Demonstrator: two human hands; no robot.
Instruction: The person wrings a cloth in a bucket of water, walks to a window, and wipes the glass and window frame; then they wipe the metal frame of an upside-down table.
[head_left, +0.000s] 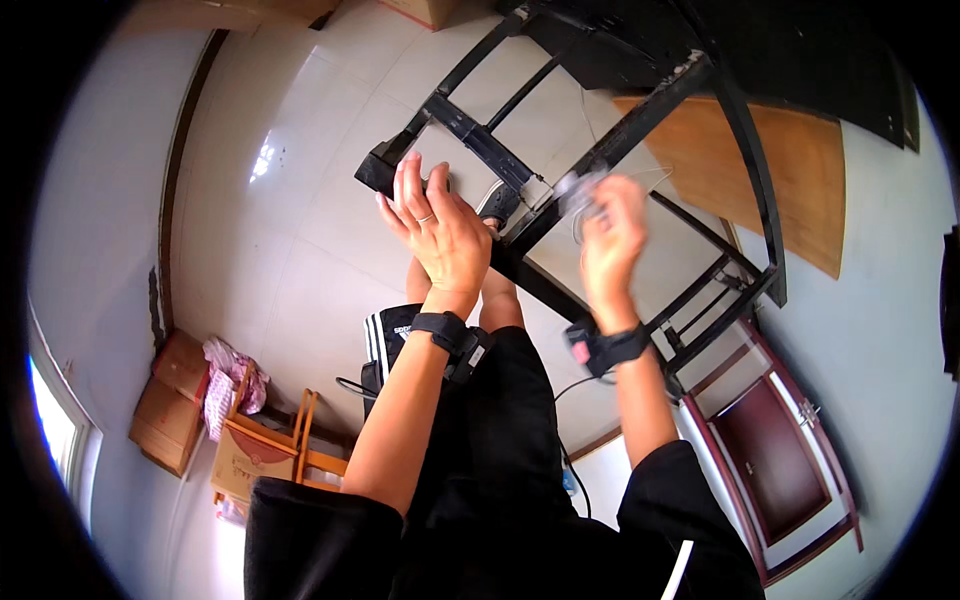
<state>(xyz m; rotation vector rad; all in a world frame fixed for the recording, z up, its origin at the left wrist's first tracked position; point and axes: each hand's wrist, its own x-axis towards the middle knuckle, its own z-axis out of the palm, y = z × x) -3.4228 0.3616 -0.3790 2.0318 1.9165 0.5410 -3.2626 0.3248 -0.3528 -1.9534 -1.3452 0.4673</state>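
A black metal frame (630, 135) stands tilted across the space before me, with bars and several crosspieces. My left hand (446, 240), a ring on one finger, is beside its lower left corner, where a black block-shaped end (377, 172) sticks out. The fingers are apart and hold nothing that I can see; whether they touch the frame is unclear. Motion blurs my right hand (615, 232). It grips a greyish, partly see-through bundle (581, 193) against or just over a frame bar. Thin wire-like strands show near it. Both wrists wear black straps.
A brown wooden board (750, 172) leans at the right wall, above a dark red and white cabinet (772, 457). Cardboard boxes (171, 397), a pink cloth (236, 379) and a wooden chair (304, 442) are at lower left. My shoe (499, 202) is under the frame. A cable (574, 465) hangs by my leg.
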